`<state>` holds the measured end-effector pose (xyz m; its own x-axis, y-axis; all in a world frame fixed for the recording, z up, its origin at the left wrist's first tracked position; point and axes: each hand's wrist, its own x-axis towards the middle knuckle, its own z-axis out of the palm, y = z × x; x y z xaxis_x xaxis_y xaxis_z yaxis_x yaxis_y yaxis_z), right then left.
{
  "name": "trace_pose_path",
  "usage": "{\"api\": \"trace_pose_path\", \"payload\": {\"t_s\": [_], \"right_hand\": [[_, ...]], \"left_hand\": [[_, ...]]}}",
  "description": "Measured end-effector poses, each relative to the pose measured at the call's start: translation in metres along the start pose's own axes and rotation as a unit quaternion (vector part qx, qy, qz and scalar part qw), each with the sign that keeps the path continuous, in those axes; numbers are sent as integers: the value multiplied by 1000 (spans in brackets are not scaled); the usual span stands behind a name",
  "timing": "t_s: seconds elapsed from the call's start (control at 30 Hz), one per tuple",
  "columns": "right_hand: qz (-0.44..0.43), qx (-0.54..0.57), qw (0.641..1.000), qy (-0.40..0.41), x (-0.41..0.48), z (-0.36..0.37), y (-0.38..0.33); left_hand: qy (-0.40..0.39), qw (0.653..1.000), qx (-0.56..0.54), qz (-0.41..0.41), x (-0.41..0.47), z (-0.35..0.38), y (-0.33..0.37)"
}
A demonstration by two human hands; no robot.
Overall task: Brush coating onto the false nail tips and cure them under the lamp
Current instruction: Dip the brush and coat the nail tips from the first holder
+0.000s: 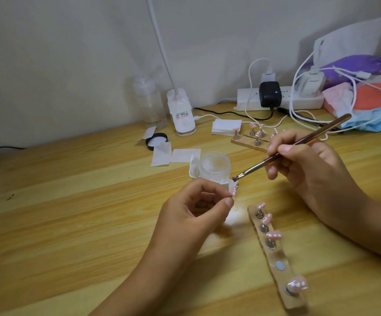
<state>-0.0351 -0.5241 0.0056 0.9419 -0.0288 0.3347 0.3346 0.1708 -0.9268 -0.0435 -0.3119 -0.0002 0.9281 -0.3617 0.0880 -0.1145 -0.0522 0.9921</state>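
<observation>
1. Nearest us, toward the front right of the counter [70, 201], a long pale holder strip [276, 256] lies at a slant. It carries four false nail tips [274, 235] on small metal pegs. They are glossy pink with white markings, and one grey disc [280, 266] on the strip is bare.
2. Our left hand [194, 215] is raised over the middle of the counter, its fingers curled. Thumb and forefinger pinch one nail tip [233, 191], pink with pale stripes, but we cannot see what it is mounted on.
3. Our right hand [308, 165] grips a slim brown brush [294, 144] like a pen. The dark bristle end [235, 178] points down and left, just above the pinched tip and apart from it.
4. Just behind the left hand stands an open frosted jar [214, 165] holding something clear, with a white wipe [194, 169] against its left side.
5. Further back, flat white wipes [185, 155] and a black lid [156, 140] lie on the counter.
6. At the back edge stands a white lamp [181, 112] with a bent neck rising out of view, and a clear bottle [149, 103] is to its left.
7. To the right of the lamp lies a stack of white pads [226, 127], and beside it is a second holder [249, 142] carrying more pink tips, partly hidden by our right hand.
8. Along the wall at the back right sit a white power strip [281, 99] with chargers and cables, and coloured bags [367, 96] in the corner.
</observation>
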Motion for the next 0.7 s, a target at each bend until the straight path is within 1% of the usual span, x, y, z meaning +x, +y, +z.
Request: {"api": "trace_pose_path", "payload": {"t_s": [0.13,0.23,0.43,0.53,0.7], "right_hand": [[-1,35,998,-48,-2,1,-3],[3,3,997,-72,-5,3,-4],[10,-35,999,-19,-3,4,-2],[4,-28,1000,-8,-2,1,-1],[-18,22,998,-59,-4,1,-5]], "left_hand": [[6,1000,-16,-5,1,1,0],[4,1000,-18,-7,1,1,0],[8,1000,-11,-7,1,0,-1],[9,1000,-7,-7,1,0,0],[10,1000,-12,-5,1,0,0]]}}
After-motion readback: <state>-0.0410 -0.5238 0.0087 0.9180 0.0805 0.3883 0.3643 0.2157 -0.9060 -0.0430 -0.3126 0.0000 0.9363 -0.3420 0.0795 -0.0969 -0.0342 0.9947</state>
